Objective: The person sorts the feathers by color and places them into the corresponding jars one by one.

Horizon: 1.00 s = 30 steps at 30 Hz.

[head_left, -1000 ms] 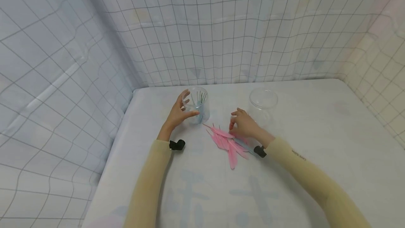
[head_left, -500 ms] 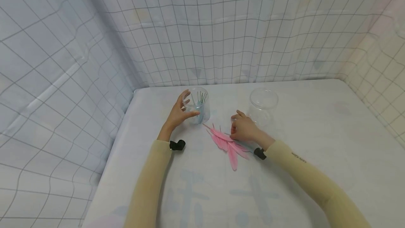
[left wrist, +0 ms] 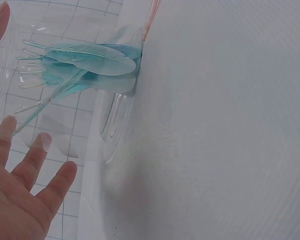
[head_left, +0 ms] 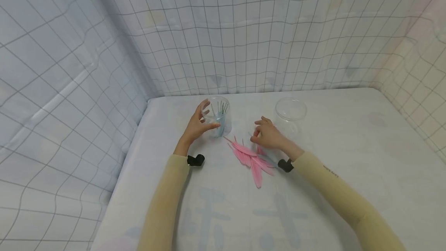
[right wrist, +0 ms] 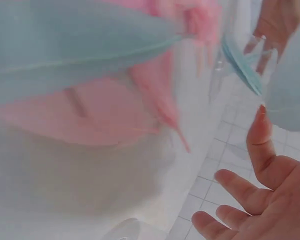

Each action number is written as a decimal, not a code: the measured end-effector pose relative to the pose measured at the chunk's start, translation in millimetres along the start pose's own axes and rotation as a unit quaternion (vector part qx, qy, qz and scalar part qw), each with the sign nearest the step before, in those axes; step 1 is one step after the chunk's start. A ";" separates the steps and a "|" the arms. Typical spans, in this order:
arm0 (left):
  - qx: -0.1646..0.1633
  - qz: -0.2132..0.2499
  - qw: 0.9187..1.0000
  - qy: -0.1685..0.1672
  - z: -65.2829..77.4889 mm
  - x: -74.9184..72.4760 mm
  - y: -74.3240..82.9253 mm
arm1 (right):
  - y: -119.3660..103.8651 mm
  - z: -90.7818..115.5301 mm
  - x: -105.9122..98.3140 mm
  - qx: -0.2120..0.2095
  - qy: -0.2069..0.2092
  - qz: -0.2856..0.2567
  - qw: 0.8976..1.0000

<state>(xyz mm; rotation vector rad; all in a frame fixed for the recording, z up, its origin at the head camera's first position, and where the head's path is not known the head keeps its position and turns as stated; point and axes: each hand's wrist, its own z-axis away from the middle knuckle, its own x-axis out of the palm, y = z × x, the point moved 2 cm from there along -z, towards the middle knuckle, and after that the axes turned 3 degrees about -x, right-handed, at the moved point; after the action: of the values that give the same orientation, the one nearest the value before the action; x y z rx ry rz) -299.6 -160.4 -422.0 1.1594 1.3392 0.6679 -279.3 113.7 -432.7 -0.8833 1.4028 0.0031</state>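
Currently, my left hand (head_left: 198,125) curves widely around the upright clear jar (head_left: 227,124), which holds blue feathers (left wrist: 90,60). My right hand (head_left: 270,136), fingertips narrowed, pinches a pale blue feather (right wrist: 292,95) just above pink feathers (head_left: 256,173) lying on the white-covered table (head_left: 348,134).

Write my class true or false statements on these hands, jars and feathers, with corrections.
1. The left hand holds the left jar. True.
2. Blue feathers stand in that jar, quills up. True.
3. A pale blue feather lies among the pink feathers. True.
4. The pink feathers fill the right jar. False: they lie on the table.
5. The right hand is inside the left jar. False: it is near the pink feathers.
6. The sleeves are red. False: they are pale yellow.
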 end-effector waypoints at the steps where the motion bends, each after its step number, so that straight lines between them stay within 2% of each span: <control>1: 0.000 -0.001 1.000 0.000 0.0 -0.2 0.1 | -0.6 -1.9 -2.6 -0.003 0.008 -0.021 1.000; 7: 0.001 0.000 1.000 0.001 0.2 -1.0 1.2 | -10.2 -17.1 -19.1 -0.023 0.064 -0.124 0.990; 11: 0.003 0.002 1.000 0.001 0.2 -1.6 1.3 | -23.3 -28.3 -29.6 -0.009 0.102 -0.182 0.978; 16: -0.002 0.008 1.000 -0.001 -0.6 -1.8 0.1 | -39.5 -45.6 -40.4 0.026 0.160 -0.257 0.953; 20: -0.002 0.009 1.000 -0.001 -0.4 -1.9 -0.9 | -50.8 -61.8 -47.4 0.036 0.218 -0.307 0.926; 24: -0.003 0.011 1.000 -0.002 -0.3 -1.7 -1.9 | -60.5 -76.6 -49.4 0.009 0.257 -0.343 0.904; 27: -0.004 0.011 1.000 -0.003 -0.5 -1.4 -1.9 | -68.0 -84.9 -47.8 -0.019 0.268 -0.360 0.893; 30: -0.006 0.009 1.000 -0.004 -0.8 -1.9 -1.6 | -75.1 -91.8 -45.2 -0.037 0.273 -0.370 0.887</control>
<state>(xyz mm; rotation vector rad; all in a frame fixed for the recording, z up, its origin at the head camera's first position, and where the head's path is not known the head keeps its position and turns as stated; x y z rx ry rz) -301.0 -162.4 -422.6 1.1646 1.3185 0.6816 -329.7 35.0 -346.8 -1.5195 1.4885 -0.8357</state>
